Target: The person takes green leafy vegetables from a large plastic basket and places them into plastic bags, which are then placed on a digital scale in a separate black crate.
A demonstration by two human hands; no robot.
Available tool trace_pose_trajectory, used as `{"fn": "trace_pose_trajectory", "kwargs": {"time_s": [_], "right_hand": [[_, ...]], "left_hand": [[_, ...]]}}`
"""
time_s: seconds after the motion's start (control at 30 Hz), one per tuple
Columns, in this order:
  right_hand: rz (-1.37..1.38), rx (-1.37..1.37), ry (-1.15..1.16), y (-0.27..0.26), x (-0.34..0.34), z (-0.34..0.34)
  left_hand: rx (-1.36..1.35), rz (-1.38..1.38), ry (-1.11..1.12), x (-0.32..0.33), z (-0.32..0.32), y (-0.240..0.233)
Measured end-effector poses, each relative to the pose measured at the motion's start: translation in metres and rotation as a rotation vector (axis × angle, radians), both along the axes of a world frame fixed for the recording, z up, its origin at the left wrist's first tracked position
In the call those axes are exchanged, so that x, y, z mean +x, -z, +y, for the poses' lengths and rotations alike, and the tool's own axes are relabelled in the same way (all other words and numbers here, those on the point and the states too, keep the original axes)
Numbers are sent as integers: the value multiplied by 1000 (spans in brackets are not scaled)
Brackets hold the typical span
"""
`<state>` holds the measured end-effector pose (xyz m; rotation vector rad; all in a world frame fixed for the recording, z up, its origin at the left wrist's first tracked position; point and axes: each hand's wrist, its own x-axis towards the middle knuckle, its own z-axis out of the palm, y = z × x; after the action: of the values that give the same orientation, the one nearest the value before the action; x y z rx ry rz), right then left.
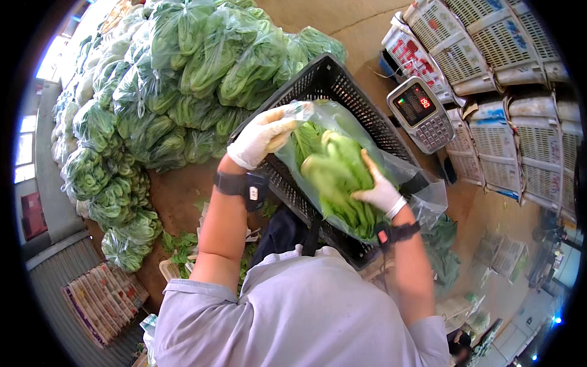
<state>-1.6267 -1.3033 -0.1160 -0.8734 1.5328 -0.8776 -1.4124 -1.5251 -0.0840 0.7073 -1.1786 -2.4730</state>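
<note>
Before me a clear plastic bag [337, 112] lies in a black plastic crate [328, 75], with several heads of leafy green vegetable [332, 172] inside it. My left hand [268, 135], in a white glove, pinches the gathered edge of the bag at its upper left. Also gloved, my right hand [378, 190] grips the greens from the right, its thumb and fingers spread around them. The pale stem end nearest the middle is blurred. Part of the right palm is hidden, and the crate floor is mostly covered by the bag.
Bagged greens [206, 59] are piled high beyond the crate and to the left. A weighing scale's lit display [419, 114] stands at the right, near stacked plastic crates [495, 46]. Loose leaves [181, 245] lie by my left elbow; a person [460, 346] shows at lower right.
</note>
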Motion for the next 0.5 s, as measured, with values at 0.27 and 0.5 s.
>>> {"fn": "trace_pose_trajectory", "kwargs": {"time_s": [0.27,0.5], "right_hand": [[663,44,-52,14,-11,-43],[1158,149,-181,26,82,-98]], "left_hand": [[-10,-12,80,3,12,-25],[-206,-154,-164,-10,22,-28]]}}
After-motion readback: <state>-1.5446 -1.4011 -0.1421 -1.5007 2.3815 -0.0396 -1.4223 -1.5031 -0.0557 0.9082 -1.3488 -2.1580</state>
